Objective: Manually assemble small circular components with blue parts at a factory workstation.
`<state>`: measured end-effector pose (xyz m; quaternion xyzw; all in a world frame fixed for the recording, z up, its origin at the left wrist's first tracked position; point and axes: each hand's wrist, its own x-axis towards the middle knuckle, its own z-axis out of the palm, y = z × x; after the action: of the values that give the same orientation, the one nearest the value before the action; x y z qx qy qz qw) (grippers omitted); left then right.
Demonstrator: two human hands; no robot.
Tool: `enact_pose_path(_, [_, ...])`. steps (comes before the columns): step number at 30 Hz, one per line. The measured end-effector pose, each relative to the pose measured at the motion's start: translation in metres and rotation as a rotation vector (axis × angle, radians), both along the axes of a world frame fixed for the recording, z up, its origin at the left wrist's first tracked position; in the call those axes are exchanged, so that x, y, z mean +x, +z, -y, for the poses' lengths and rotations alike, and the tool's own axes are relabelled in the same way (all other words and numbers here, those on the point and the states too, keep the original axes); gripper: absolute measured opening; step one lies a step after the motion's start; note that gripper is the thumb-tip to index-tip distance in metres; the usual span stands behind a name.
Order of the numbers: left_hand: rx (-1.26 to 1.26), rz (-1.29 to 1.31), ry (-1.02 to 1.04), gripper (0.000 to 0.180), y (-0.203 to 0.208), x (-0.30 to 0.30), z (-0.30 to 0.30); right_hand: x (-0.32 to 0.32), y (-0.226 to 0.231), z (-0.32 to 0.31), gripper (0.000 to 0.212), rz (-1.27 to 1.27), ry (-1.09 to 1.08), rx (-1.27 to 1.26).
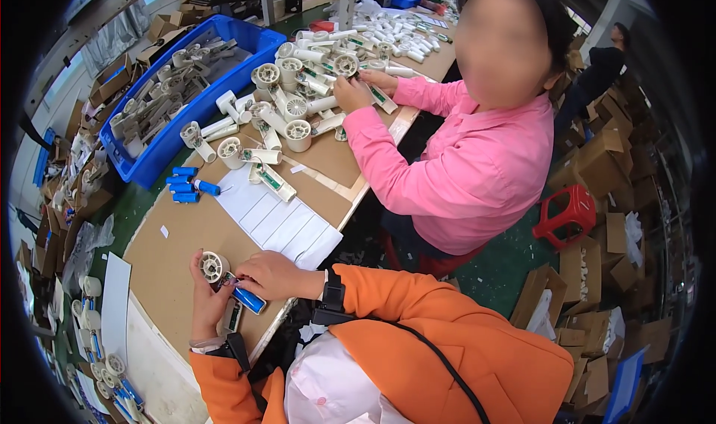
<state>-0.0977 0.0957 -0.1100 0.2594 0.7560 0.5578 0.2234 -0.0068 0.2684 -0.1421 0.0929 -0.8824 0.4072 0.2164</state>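
My left hand (pixel 206 305) is wrapped round a white handheld fan housing (pixel 214 266), whose round head sticks up between thumb and fingers. Along its handle lies a blue cylindrical battery (pixel 249 300), with a strip of green circuit board (pixel 235 316) beside it. My right hand (pixel 271 274) reaches in from the right, fingertips pinched together at the battery's upper end, close to the left thumb. Whatever these fingertips hold is too small to make out. Several loose blue batteries (pixel 183 185) lie farther up the cardboard-covered table (pixel 175 237).
White printed sheets (pixel 277 219) lie beyond my hands. Farther off is a heap of white fan housings (pixel 296 111), next to a blue bin (pixel 138 172) of parts. A co-worker in pink (pixel 462 167) handles a housing at right. A red stool (pixel 567 214) stands behind.
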Motion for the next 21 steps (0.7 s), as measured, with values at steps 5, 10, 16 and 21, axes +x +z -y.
enact_pose_path(5, [0.024, 0.009, 0.015, 0.084, 0.0021, 0.0014, 0.0010, 0.0001, 0.0016, 0.0020, 0.015, 0.001, -0.001, -0.002])
enact_pose_path(10, [0.044, 0.028, 0.015, 0.084, -0.0044, -0.0006, 0.0012, 0.0014, 0.0057, 0.0000, 0.014, -0.019, 0.002, -0.004])
enact_pose_path(16, [0.051, 0.084, 0.007, 0.083, 0.0036, 0.0015, -0.0038, 0.0014, 0.0023, -0.0017, 0.014, -0.019, -0.001, -0.012])
enact_pose_path(21, [0.024, 0.013, 0.022, 0.083, -0.0033, -0.0010, 0.0045, -0.0012, 0.0043, 0.0046, 0.015, -0.007, 0.011, -0.005])
